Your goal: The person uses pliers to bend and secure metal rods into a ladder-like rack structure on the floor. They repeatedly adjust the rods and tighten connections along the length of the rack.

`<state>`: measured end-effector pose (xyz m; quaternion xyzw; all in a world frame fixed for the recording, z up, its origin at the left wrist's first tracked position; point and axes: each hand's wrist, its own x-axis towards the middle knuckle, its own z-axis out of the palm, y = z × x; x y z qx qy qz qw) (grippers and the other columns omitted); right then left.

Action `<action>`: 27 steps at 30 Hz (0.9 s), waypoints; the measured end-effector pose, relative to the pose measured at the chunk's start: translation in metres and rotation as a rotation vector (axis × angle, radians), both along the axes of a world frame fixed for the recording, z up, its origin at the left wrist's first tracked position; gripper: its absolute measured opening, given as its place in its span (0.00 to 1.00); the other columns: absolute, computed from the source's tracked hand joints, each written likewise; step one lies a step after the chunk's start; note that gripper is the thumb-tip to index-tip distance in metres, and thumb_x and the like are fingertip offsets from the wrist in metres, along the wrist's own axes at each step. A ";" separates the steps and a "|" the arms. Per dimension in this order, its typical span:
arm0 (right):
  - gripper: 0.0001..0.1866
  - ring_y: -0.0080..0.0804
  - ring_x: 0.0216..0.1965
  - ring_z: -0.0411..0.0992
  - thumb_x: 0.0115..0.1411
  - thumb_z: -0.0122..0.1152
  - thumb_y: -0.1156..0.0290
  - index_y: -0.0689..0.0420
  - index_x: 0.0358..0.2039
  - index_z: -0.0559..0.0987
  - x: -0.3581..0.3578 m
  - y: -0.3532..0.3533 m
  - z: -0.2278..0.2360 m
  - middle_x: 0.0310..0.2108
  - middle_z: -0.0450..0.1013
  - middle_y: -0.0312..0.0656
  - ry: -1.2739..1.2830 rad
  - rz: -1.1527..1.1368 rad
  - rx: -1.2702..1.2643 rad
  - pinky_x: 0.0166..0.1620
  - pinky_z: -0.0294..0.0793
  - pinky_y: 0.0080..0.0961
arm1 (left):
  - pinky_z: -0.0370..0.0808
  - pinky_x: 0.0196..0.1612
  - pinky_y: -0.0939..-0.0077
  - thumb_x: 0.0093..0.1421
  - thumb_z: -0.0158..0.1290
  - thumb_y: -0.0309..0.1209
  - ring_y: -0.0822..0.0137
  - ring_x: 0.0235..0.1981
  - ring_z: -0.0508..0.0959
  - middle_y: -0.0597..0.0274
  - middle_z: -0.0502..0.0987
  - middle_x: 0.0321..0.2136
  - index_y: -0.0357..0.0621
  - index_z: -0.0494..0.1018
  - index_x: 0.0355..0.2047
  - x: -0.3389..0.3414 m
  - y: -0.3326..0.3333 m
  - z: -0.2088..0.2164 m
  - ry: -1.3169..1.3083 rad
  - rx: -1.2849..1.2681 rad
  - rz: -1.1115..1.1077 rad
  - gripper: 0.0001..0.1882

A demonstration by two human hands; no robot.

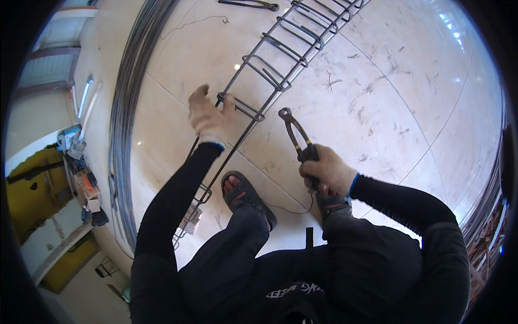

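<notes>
The right hand [332,168]'s grip is closed round the handles of the pincers [307,154], nose pointing away from the body, probably for reach and leverage. The left hand [209,119]'s grip is wide, astride a corner of the cage [305,63], perhaps steadying it; the cage slants across the floor [377,129], right of rods [129,81] bundled along its left edge.
</notes>
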<state>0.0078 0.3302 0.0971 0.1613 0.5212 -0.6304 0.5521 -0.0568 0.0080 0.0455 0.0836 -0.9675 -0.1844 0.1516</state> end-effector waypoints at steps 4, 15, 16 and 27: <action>0.18 0.31 0.30 0.79 0.71 0.64 0.67 0.62 0.56 0.74 -0.030 0.004 -0.041 0.37 0.76 0.41 -0.202 -0.153 -0.283 0.33 0.87 0.34 | 0.78 0.53 0.53 0.67 0.61 0.52 0.42 0.50 0.83 0.43 0.84 0.46 0.37 0.79 0.51 0.053 0.029 0.027 -0.408 0.110 0.096 0.28; 0.16 0.27 0.24 0.76 0.63 0.76 0.62 0.61 0.38 0.81 -0.089 -0.045 -0.070 0.27 0.75 0.37 0.079 0.049 -0.112 0.27 0.82 0.30 | 0.73 0.39 0.51 0.76 0.43 0.59 0.43 0.29 0.79 0.44 0.76 0.22 0.34 0.77 0.28 0.046 0.049 -0.013 -0.476 0.347 0.053 0.37; 0.16 0.27 0.23 0.77 0.63 0.76 0.62 0.61 0.38 0.81 -0.085 -0.048 -0.065 0.26 0.75 0.37 0.126 0.131 -0.113 0.26 0.82 0.30 | 0.73 0.39 0.50 0.77 0.42 0.58 0.42 0.29 0.79 0.43 0.77 0.22 0.34 0.77 0.29 0.044 0.051 -0.013 -0.450 0.336 0.045 0.37; 0.12 0.28 0.20 0.76 0.62 0.73 0.66 0.60 0.36 0.80 -0.094 -0.053 -0.071 0.25 0.76 0.38 0.224 0.364 -0.048 0.23 0.81 0.32 | 0.73 0.41 0.43 0.77 0.40 0.54 0.31 0.35 0.81 0.34 0.79 0.27 0.33 0.79 0.31 0.049 0.057 -0.006 -0.471 0.229 0.058 0.34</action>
